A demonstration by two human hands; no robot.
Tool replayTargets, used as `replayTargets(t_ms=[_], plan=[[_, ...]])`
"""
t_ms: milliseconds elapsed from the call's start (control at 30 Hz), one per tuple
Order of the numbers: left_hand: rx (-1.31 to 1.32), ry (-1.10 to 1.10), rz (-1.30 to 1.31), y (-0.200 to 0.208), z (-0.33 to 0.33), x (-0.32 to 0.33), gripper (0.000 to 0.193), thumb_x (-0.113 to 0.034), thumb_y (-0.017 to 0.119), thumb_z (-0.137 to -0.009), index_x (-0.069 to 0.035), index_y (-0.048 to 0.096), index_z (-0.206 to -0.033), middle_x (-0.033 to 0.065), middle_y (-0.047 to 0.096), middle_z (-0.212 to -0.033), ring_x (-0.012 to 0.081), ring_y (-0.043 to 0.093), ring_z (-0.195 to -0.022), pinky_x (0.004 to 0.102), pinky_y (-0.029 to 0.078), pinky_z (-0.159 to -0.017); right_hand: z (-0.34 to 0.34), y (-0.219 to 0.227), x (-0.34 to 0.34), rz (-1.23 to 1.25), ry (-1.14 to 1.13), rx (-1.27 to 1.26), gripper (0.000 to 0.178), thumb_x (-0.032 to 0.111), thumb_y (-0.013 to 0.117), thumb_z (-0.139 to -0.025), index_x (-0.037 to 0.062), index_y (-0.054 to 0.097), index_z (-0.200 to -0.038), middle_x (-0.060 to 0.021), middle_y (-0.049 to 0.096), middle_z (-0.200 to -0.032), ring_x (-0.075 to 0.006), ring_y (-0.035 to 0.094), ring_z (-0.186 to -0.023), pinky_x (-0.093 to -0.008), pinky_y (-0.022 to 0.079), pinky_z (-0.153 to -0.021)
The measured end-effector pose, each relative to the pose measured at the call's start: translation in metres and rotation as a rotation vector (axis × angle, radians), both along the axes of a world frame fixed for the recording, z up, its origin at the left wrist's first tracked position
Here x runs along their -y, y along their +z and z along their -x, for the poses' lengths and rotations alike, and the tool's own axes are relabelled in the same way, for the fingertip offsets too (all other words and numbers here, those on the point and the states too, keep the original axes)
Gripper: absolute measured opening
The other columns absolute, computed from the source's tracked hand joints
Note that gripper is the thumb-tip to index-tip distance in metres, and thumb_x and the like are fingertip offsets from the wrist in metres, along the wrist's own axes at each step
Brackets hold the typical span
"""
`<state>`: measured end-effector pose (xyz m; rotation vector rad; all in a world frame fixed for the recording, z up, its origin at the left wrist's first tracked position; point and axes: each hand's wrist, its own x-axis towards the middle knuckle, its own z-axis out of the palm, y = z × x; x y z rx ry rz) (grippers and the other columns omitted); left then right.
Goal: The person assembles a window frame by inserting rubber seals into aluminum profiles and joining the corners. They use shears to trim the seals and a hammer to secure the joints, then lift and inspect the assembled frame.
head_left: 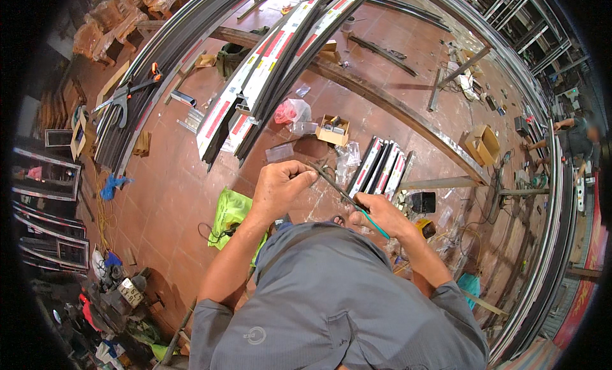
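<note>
My right hand (382, 215) is closed around a slim, dark, teal-handled tool (333, 184). Its exact kind does not show clearly. The dark shaft slants up and left toward my left hand (284, 186), while the teal end sticks out below my right thumb. The left fingers are pinched together close to the tool's far end; what lies between them is too small to make out. Both hands are held in front of my body, above the tiled floor. Beyond them stands an open cardboard box (333, 130) with small parts in it.
Long wrapped metal profiles (271, 64) rest across a brown steel beam (382, 99). Shorter profiles (379, 169) lie near my right hand. A yellow-green bag (231, 214) is at my left. Clamps (124, 99) sit on profiles at far left. Another person (577, 140) is at far right.
</note>
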<state>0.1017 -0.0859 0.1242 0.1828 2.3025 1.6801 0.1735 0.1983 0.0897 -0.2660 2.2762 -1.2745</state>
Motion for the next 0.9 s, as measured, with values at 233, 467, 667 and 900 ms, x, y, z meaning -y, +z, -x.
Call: replayTargets(t_ms=[233, 467, 667, 900], plan=[[-0.033, 0.029, 0.017, -0.006, -0.001, 0.001, 0.022, -0.018, 0.076, -0.094, 0.002, 0.080, -0.100, 0.0023, 0.073, -0.075, 0.0045, 0.059, -0.070, 0.0261, 0.048, -0.063, 0.005, 0.008, 0.007, -0.007, -0.037, 0.002, 0.091, 0.088, 0.061, -0.084, -0.0027, 0.051, -0.082, -0.0067, 0.041, -0.070, -0.0140, 0.041, -0.074, -0.0382, 0.039, -0.062], [0.054, 0.040, -0.079, -0.014, 0.005, 0.005, 0.022, -0.017, 0.074, -0.093, 0.003, 0.080, -0.098, -0.0018, 0.071, -0.073, 0.0030, 0.056, -0.068, 0.0254, 0.046, -0.061, 0.008, 0.006, 0.006, 0.026, -0.061, 0.081, 0.093, 0.089, 0.064, -0.081, -0.0027, 0.051, -0.080, -0.0028, 0.041, -0.070, -0.0127, 0.042, -0.074, -0.0367, 0.038, -0.061], [0.086, 0.031, -0.080, -0.022, 0.006, 0.007, 0.022, -0.018, 0.073, -0.093, 0.003, 0.080, -0.097, -0.0031, 0.065, -0.069, 0.0030, 0.053, -0.066, 0.0263, 0.044, -0.059, 0.009, 0.005, 0.006, -0.004, -0.042, 0.089, 0.097, 0.092, 0.062, -0.078, -0.0043, 0.054, -0.082, -0.0066, 0.048, -0.070, -0.0144, 0.045, -0.074, -0.0376, 0.041, -0.062], [0.097, 0.025, -0.081, -0.028, 0.007, 0.014, 0.023, -0.019, 0.073, -0.093, 0.003, 0.078, -0.094, -0.0020, 0.064, -0.068, 0.0036, 0.053, -0.066, 0.0273, 0.044, -0.059, 0.012, 0.003, 0.011, -0.028, -0.009, 0.054, 0.095, 0.090, 0.062, -0.080, -0.0045, 0.056, -0.087, -0.0104, 0.049, -0.071, -0.0165, 0.046, -0.074, -0.0388, 0.043, -0.064]])
